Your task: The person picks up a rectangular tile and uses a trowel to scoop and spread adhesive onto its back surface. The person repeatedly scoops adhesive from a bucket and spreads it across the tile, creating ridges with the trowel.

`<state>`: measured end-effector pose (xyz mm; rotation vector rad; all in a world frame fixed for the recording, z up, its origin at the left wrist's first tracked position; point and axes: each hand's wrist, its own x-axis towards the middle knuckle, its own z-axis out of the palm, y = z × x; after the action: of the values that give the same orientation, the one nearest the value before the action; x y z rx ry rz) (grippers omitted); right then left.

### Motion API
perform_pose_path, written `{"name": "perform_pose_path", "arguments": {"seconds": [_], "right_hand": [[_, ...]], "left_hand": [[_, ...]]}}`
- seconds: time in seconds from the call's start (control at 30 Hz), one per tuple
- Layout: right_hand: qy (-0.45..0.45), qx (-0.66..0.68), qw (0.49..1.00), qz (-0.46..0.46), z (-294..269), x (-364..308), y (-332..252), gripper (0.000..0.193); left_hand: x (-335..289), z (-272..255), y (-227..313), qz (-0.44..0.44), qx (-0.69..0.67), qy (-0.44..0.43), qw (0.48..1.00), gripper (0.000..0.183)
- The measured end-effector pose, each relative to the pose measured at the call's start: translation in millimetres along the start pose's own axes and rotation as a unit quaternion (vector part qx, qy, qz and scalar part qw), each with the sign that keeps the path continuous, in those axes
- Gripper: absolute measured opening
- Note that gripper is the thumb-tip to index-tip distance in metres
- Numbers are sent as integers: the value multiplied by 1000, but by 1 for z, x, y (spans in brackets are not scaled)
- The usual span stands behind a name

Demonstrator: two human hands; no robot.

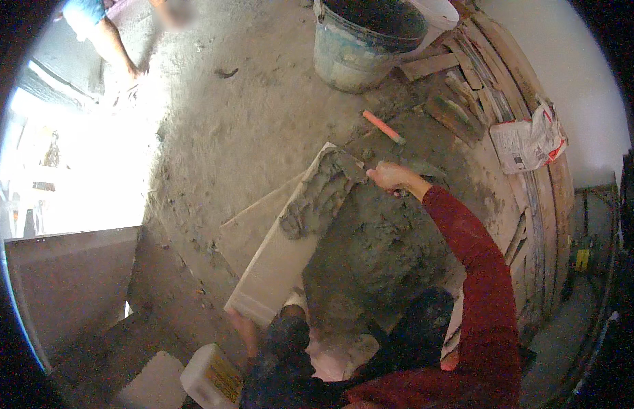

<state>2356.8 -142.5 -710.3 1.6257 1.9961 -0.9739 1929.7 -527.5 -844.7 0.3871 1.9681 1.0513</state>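
Note:
A long pale tile [266, 276] lies slanted in front of me, its far half coated with wet grey mortar [317, 198]. My left hand [245, 332] holds the tile's near end by the edge; its fingers are partly hidden beneath it. My right hand [397, 178] is closed around the handle of a trowel, whose metal part [360, 165] reaches the mortar at the tile's far end. The blade is mostly hard to make out. Right of the tile spreads a heap of mortar [399, 238]. Beyond it lies an orange-handled tool [383, 127].
A dirty bucket [344, 61] stands far ahead, a white bucket [440, 24] behind it. Wooden planks [535, 198] and a crumpled bag [528, 144] line the right wall. A white jug [211, 376] stands near left. Another person's arm [116, 51] shows far left.

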Motion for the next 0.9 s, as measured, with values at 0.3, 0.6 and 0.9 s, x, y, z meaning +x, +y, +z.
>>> {"name": "perform_pose_path", "arguments": {"seconds": [0.3, 0.6, 0.9], "right_hand": [[-47, -28, 995, 79, -44, -12, -31, 46], [29, -175, 981, -77, -5, -16, 0, 46], [45, -126, 988, -80, 59, -36, 44, 41]], "left_hand": [[-17, 9, 28, -73, -72, 18, 995, 60], [-7, 4, -8, 19, -28, 28, 999, 62], [14, -6, 26, -43, -31, 8, 999, 62]]}}
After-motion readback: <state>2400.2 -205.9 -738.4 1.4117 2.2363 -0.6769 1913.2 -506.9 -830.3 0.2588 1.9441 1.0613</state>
